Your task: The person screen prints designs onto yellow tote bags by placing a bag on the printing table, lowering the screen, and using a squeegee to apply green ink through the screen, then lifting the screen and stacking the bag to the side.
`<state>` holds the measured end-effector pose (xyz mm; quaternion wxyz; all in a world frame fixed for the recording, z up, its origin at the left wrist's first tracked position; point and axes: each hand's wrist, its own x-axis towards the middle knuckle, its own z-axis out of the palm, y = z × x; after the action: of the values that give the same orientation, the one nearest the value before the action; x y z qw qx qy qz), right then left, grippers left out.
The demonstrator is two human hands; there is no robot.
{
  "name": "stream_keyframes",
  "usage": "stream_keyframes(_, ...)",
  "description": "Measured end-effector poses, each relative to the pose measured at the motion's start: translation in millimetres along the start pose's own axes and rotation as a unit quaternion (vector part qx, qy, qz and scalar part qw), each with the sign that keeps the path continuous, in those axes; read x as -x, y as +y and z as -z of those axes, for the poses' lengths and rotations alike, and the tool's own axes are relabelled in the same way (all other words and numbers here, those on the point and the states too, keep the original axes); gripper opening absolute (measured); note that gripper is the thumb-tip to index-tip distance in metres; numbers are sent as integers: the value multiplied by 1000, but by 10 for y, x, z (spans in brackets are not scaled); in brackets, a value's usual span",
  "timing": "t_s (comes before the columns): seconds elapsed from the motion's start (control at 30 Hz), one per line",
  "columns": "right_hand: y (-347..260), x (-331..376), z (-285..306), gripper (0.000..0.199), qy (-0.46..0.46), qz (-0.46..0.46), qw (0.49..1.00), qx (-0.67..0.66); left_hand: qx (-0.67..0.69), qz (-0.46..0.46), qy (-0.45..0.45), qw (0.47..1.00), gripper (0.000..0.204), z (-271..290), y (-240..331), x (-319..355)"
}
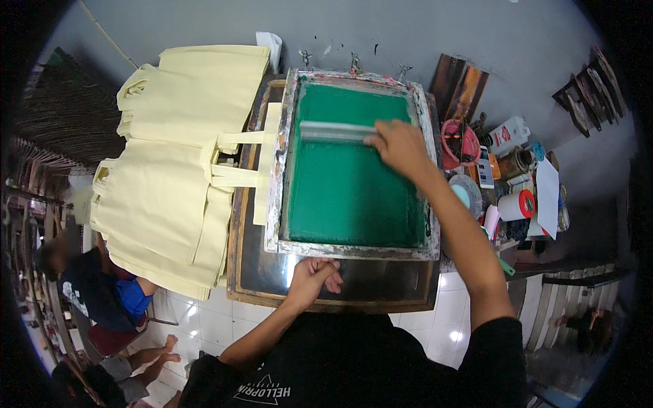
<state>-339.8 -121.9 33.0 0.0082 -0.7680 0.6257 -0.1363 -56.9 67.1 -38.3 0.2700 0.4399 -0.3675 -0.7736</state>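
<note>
– What's the right grip [403, 144] holding?
– The squeegee [337, 132], by its end; it stretches left from that grip, across the green screen [354, 204]
– And the left grip [315, 277]?
– Curled nearer the body, beside the screen's near edge; whether clenched, I can't tell

Crowded together on the right are a pink bucket [471, 145] with dark items inside, a smartphone [485, 174], a white plastic jug [510, 134], a white jar with a red lid [511, 206] and a curling sheet of white paper [547, 198]. At far left, a person in a dark T-shirt [92, 289] and blue shorts [134, 298] sits above a white tiled floor [449, 326]. A plain grey wall [422, 30] rises behind.
</note>
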Motion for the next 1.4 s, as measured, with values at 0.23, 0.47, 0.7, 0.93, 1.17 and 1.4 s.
stream_keyframes(0.23,479,-1050,204,43,-81,-59,991,-85,247,91,-45,964,40,54,150,62)
stream_keyframes(0.47,508,-1239,-66,61,-19,-86,995,52,-22,22,-170,985,26,81,936,-151)
stream_keyframes(0.7,321,-935,-194,68,70,-39,995,64,-503,-552,148,648,29,263,2309,-1778)
stream_keyframes(0.93,245,-482,-243,65,119,-3,991,63,-575,-341,128,732,23,303,2372,-2076)
stream_keyframes(1.17,-88,14,-122,64,92,-7,995,38,-576,-316,118,745,24,323,2095,-1609)
stream_keyframes(1.4,-423,750,-79,53,82,-1,997,11,-586,-320,107,736,25,251,1657,-877)
